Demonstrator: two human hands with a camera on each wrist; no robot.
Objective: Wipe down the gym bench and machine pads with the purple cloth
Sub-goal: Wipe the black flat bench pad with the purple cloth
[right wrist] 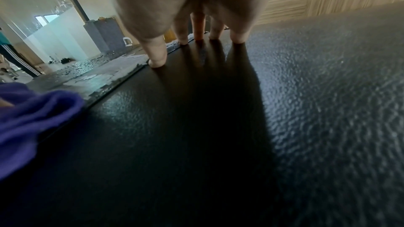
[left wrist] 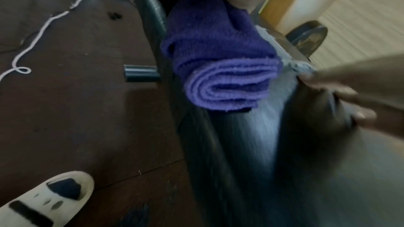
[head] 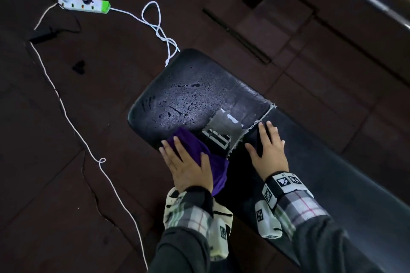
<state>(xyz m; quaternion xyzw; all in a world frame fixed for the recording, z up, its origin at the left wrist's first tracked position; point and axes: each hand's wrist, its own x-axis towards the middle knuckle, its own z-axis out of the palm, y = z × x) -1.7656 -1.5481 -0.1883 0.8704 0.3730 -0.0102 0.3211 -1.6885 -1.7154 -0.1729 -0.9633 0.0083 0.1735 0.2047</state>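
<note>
Left hand (head: 188, 168) flat, pressing purple cloth (head: 199, 150) | right hand (head: 269, 153) flat on bench (head: 190, 93) | power strip (head: 84, 4) beyond

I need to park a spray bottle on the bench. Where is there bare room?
The long pad behind the right hand is bare. The wet end pad is free beyond the cloth; its near edge is crowded by both hands.

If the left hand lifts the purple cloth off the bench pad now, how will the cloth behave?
The purple cloth likely sags: its folds bunch softly beneath the left hand. Probably light. It may drag damply; droplets dot the bench pad.
</note>
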